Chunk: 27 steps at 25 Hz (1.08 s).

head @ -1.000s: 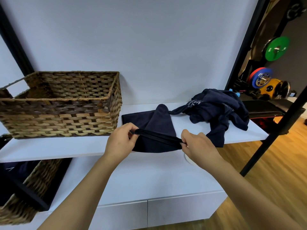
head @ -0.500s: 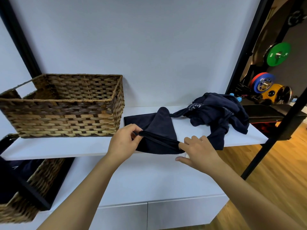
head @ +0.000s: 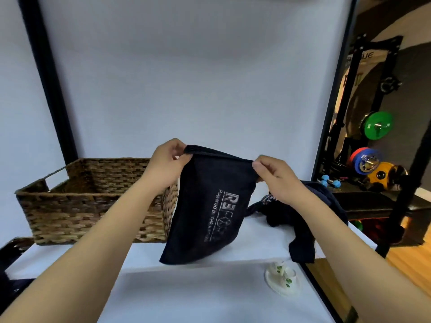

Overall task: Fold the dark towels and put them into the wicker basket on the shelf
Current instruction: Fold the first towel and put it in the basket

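Observation:
A dark navy towel (head: 210, 206) with white lettering hangs in the air above the white shelf (head: 256, 243), its lower edge just over the shelf's front. My left hand (head: 166, 164) pinches its top left corner and my right hand (head: 277, 177) pinches its top right corner. The wicker basket (head: 93, 201) stands on the shelf to the left, partly behind the towel, and looks empty. A crumpled heap of dark towels (head: 298, 220) lies on the shelf at the right, behind my right forearm, with one end hanging over the edge.
A small white dish (head: 283, 279) with green marks sits on the lower white surface. A second wicker basket (head: 14, 248) shows at the lower left. Black frame posts (head: 49, 78) stand on both sides. Weight plates (head: 377, 124) and dumbbells are at the far right.
Both hands have lifted the towel off the shelf and hold it up by its top edge, so it now hangs down. The camera has tilted upward.

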Available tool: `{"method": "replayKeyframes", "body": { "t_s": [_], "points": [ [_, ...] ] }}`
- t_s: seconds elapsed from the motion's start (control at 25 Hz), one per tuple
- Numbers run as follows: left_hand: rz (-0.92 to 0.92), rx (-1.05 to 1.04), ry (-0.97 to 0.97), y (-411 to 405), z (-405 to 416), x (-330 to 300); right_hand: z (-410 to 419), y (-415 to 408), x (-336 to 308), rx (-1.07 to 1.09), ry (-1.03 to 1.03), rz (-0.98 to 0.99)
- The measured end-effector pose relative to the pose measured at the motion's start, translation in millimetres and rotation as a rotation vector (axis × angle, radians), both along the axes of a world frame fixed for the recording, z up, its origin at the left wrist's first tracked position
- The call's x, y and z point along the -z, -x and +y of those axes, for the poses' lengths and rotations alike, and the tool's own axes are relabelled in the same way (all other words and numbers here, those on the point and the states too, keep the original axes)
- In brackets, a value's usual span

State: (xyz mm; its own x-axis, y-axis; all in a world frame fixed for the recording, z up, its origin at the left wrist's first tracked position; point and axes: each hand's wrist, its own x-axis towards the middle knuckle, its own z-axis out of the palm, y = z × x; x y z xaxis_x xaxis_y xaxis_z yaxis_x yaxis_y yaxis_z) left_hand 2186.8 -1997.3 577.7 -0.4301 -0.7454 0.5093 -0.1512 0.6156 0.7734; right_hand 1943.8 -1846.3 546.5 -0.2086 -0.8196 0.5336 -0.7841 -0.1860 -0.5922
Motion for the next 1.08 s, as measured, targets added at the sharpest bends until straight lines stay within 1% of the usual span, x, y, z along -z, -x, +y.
{"method": "replayKeyframes", "body": {
  "t_s": [0.04,0.12,0.16,0.2,0.24,0.28,0.32,0.36,0.4,0.44,0.48,0.52,0.64,0.72,0.8,0.88,0.92,1.0,1.08],
  "points": [
    [-0.031,0.018,0.026,0,-3,-13,-2,1,-13,0.023,-0.03,0.068],
    [-0.116,0.036,0.054,-1,-5,-30,-5,0,-33,0.091,-0.142,0.285],
    [-0.123,0.042,0.045,0,-5,-35,-7,-1,-42,0.087,-0.131,0.304],
    [-0.113,0.048,0.032,1,-5,-38,-8,-2,-49,0.038,-0.072,0.232],
    [-0.099,0.054,0.023,1,-4,-40,-9,-5,-55,-0.028,-0.015,0.105],
    [-0.081,0.061,0.004,1,-3,-42,-9,-9,-59,-0.08,-0.016,0.009],
    [-0.052,0.068,-0.033,1,-1,-43,-11,-12,-59,-0.12,-0.057,-0.02],
    [-0.016,0.079,-0.082,-1,-1,-44,-13,-14,-57,-0.126,-0.132,0.049],
    [0.01,0.09,-0.126,-3,0,-44,-14,-16,-54,-0.09,-0.236,0.19],
    [0.011,0.097,-0.148,-6,0,-44,-15,-17,-50,-0.017,-0.338,0.344],
    [-0.012,0.104,-0.146,-8,-1,-44,-17,-16,-48,0.067,-0.395,0.452],
    [-0.042,0.105,-0.135,-10,-2,-43,-17,-15,-48,0.115,-0.406,0.479],
    [-0.069,0.069,-0.123,-16,-2,-40,-17,-15,-58,0.152,-0.332,0.374],
    [-0.092,0.035,-0.097,-18,-3,-39,-18,-16,-65,0.171,-0.303,0.389],
    [-0.131,0.009,-0.081,-18,-2,-39,-20,-12,-71,0.187,-0.195,0.418],
    [-0.115,0.005,-0.163,-17,-2,-39,-21,-11,-76,0.164,-0.172,0.415],
    [-0.09,0.027,-0.236,-17,0,-40,-20,-10,-75,0.146,-0.164,0.36],
    [-0.017,0.069,-0.347,-14,1,-42,-21,-12,-75,0.141,-0.081,0.215],
    [-0.011,0.068,-0.412,-14,2,-43,-21,-17,-73,0.172,-0.101,0.231]
  ]
}}
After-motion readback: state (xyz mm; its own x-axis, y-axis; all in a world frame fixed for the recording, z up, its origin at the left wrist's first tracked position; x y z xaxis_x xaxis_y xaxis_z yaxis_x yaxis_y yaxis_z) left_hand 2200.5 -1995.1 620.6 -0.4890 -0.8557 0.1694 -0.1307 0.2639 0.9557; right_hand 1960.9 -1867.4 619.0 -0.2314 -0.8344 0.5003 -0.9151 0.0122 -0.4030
